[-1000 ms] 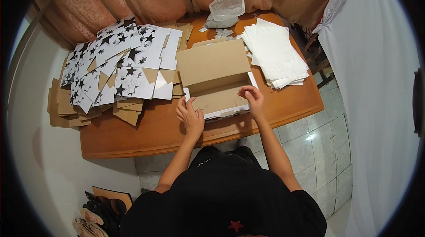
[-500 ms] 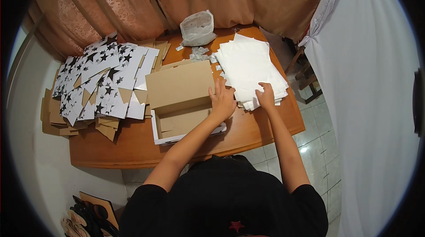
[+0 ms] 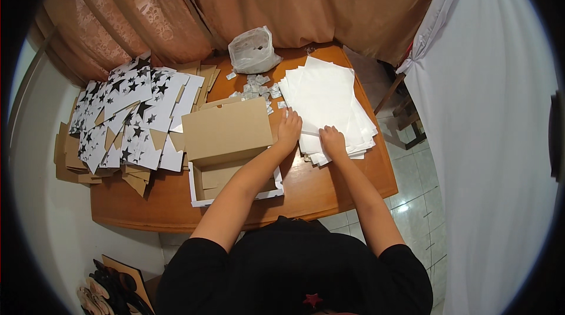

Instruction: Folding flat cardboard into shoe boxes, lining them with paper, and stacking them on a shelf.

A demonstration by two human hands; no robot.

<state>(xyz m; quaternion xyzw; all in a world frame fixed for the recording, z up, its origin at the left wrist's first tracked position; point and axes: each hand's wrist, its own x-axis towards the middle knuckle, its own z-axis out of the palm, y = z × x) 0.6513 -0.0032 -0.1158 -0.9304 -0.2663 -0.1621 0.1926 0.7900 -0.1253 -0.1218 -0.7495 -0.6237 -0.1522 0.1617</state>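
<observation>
A loose stack of white paper sheets (image 3: 325, 94) lies on the right part of the wooden table. At the stack's near edge, my right hand (image 3: 333, 142) has its fingers bent and pinched on the edge of a top sheet. My left hand (image 3: 289, 129) rests along the left side of the stack, fingers stretched forward and touching or close to the paper. Left of it stands an open cardboard box (image 3: 226, 132), brown inside, its lid raised and its outer rim white. My left forearm crosses over the box's front right part.
Flat cardboard pieces with black stars on white (image 3: 132, 103) lie piled at the left. A whitish plastic bag (image 3: 253, 50) stands at the back, with several small sachets (image 3: 257, 87) before it. Brown curtains (image 3: 265, 3) hang behind the wooden table (image 3: 170, 203).
Both hands have shifted left relative to the stack; my right hand's fingers have closed at its near edge. My left hand has moved off the box's side toward the paper. The view has shifted slightly.
</observation>
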